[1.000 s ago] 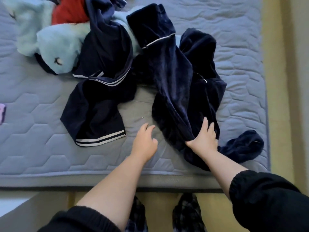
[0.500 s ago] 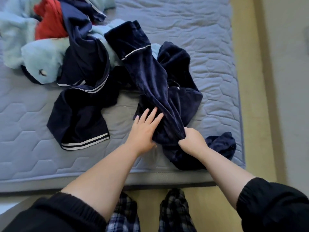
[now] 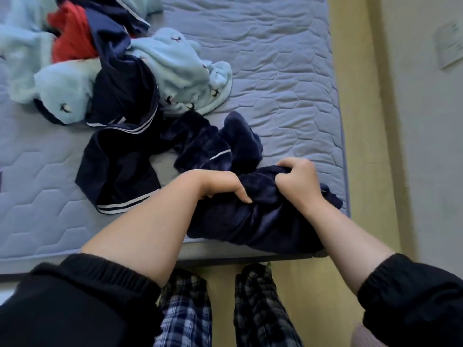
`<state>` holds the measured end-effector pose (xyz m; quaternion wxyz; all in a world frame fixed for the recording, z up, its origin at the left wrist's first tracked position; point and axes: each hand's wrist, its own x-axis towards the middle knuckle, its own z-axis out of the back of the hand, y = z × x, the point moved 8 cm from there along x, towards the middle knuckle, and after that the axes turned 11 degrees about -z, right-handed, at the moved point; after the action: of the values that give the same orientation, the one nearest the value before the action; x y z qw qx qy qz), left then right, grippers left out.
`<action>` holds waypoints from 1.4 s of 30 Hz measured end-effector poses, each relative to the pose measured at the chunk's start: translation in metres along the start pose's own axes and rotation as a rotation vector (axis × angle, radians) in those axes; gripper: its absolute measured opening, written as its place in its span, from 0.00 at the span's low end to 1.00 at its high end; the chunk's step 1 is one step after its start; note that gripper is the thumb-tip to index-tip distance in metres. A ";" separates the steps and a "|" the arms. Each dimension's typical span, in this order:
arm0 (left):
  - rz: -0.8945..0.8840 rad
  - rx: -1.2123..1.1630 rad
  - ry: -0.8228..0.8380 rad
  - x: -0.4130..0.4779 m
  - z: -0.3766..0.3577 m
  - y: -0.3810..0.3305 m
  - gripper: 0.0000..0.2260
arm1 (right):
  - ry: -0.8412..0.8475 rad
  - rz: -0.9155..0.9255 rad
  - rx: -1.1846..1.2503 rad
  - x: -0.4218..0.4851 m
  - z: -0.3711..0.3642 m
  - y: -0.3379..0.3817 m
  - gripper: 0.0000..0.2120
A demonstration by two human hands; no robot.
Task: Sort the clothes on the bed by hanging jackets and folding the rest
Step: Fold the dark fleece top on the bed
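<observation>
Head view, looking down on a bed (image 3: 275, 58) with a quilted blue-grey cover that fills most of the frame, with yellowish floor (image 3: 350, 96) along its right side. On the far left of the bed lies a heap of clothes: a light blue fleece piece (image 3: 175, 66), a red garment (image 3: 72, 43) partly buried beneath it, and a smooth navy garment with white stripes (image 3: 115, 171) trailing toward the near edge.

Just right of that lies the dark navy plush garment (image 3: 240, 221), crumpled, at the bed's near right corner. Its bulk is bunched along the near edge, slightly overhanging it. Its long axis runs from that corner up and leftward toward the heap, where the far end, crossed by a thin white piping line (image 3: 220, 154), rests flat on the cover.

Both forearms reach forward from black sleeves pushed up to the elbows, and they converge over the garment. The left hand (image 3: 223, 186) is turned palm down, fingers curled into the plush and thumb laid across a fold, gripping it. The right hand (image 3: 298, 181) is close beside it and a little farther from the body, knuckles up and fingers clenched round a raised wad of the same fabric. Below the bed edge, plaid trousers (image 3: 185, 311) show.
</observation>
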<state>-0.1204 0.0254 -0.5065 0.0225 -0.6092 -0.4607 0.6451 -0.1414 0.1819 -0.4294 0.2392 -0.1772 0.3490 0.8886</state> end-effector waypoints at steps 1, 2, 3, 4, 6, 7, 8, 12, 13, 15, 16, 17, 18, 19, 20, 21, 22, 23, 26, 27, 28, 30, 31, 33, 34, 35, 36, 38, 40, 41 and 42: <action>-0.018 0.006 -0.023 -0.002 0.004 -0.003 0.18 | -0.049 0.033 -0.023 0.003 0.006 0.005 0.07; -0.076 0.074 -0.146 -0.001 0.018 -0.009 0.16 | -0.125 0.081 -0.063 0.006 0.012 0.009 0.09; -0.124 0.194 -0.355 -0.003 0.039 -0.015 0.14 | -0.215 0.123 -0.107 0.008 0.016 0.012 0.13; -0.155 0.353 -0.611 -0.011 0.059 -0.020 0.12 | -0.300 0.146 -0.141 0.009 0.018 0.013 0.17; -0.140 0.577 -0.978 -0.034 0.079 -0.022 0.17 | -0.408 0.141 -0.158 0.011 0.017 0.009 0.22; -0.150 0.588 -1.031 -0.036 0.081 -0.016 0.21 | -0.433 0.156 -0.163 0.009 0.014 0.006 0.22; -0.179 0.596 -1.029 -0.034 0.079 -0.010 0.23 | -0.445 0.196 -0.182 0.007 0.007 0.004 0.21; -0.409 0.799 -0.944 -0.020 0.047 0.002 0.16 | -0.317 0.423 -0.341 -0.011 -0.042 -0.014 0.17; -0.457 0.842 -0.911 -0.015 0.037 0.007 0.13 | -0.250 0.427 -0.388 -0.012 -0.056 -0.024 0.19; -0.476 0.903 -0.786 0.000 0.018 0.025 0.14 | -0.088 0.348 -0.547 -0.004 -0.084 -0.050 0.30; -0.441 0.915 -0.707 0.010 0.011 0.037 0.20 | 0.002 0.302 -0.648 0.001 -0.097 -0.063 0.38; -0.393 0.918 -0.639 0.020 0.006 0.049 0.28 | 0.080 0.270 -0.729 0.007 -0.108 -0.074 0.45; -0.341 0.927 -0.595 0.028 0.003 0.060 0.35 | 0.137 0.254 -0.779 0.013 -0.117 -0.083 0.50; -0.290 0.948 -0.566 0.035 0.002 0.069 0.40 | 0.173 0.251 -0.814 0.020 -0.123 -0.088 0.53; -0.248 0.983 -0.549 0.042 0.002 0.076 0.43 | 0.191 0.256 -0.849 0.027 -0.128 -0.093 0.56; -0.218 1.023 -0.545 0.047 0.002 0.081 0.46 | 0.196 0.267 -0.892 0.034 -0.132 -0.097 0.58; -0.194 1.064 -0.548 0.052 0.004 0.085 0.47 | 0.193 0.278 -0.934 0.040 -0.136 -0.101 0.58; -0.173 1.095 -0.556 0.056 0.006 0.088 0.48 | 0.185 0.284 -0.966 0.047 -0.139 -0.104 0.58; -0.151 1.130 -0.597 0.068 0.014 0.092 0.44 | 0.140 0.270 -0.971 0.060 -0.149 -0.106 0.52; -0.172 1.145 -0.618 0.070 0.017 0.090 0.39 | 0.109 0.265 -0.934 0.062 -0.150 -0.104 0.47; -0.214 1.157 -0.640 0.072 0.020 0.087 0.34 | 0.072 0.263 -0.876 0.064 -0.150 -0.101 0.41; -0.291 1.115 -0.695 0.070 0.026 0.080 0.19 | 0.010 0.252 -0.714 0.062 -0.146 -0.095 0.28; -0.300 1.060 -0.723 0.066 0.029 0.077 0.13 | -0.010 0.238 -0.631 0.059 -0.144 -0.093 0.24; -0.265 0.937 -0.747 0.061 0.032 0.075 0.10 | -0.034 0.191 -0.492 0.050 -0.139 -0.090 0.20; -0.233 0.876 -0.735 0.058 0.031 0.076 0.10 | -0.039 0.163 -0.430 0.043 -0.135 -0.089 0.19; -0.210 0.814 -0.707 0.054 0.031 0.076 0.10 | -0.039 0.137 -0.372 0.036 -0.130 -0.088 0.19; -0.194 0.757 -0.661 0.050 0.029 0.077 0.10 | -0.035 0.114 -0.320 0.029 -0.123 -0.087 0.19; -0.192 0.590 -0.518 0.039 0.027 0.075 0.10 | -0.028 0.098 -0.252 0.013 -0.104 -0.081 0.17; -0.197 0.347 -0.356 0.024 0.020 0.070 0.09 | -0.024 0.106 -0.227 -0.003 -0.084 -0.071 0.15; -0.187 0.245 -0.285 0.016 0.016 0.066 0.09 | -0.024 0.109 -0.216 -0.010 -0.075 -0.065 0.13; -0.168 0.168 -0.226 0.007 0.012 0.062 0.08 | -0.017 0.106 -0.202 -0.015 -0.067 -0.058 0.12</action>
<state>-0.0989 -0.0127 -0.5521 0.0752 -0.4879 -0.4540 0.7418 -0.0879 0.1675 -0.4997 0.1757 -0.1743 0.2644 0.9321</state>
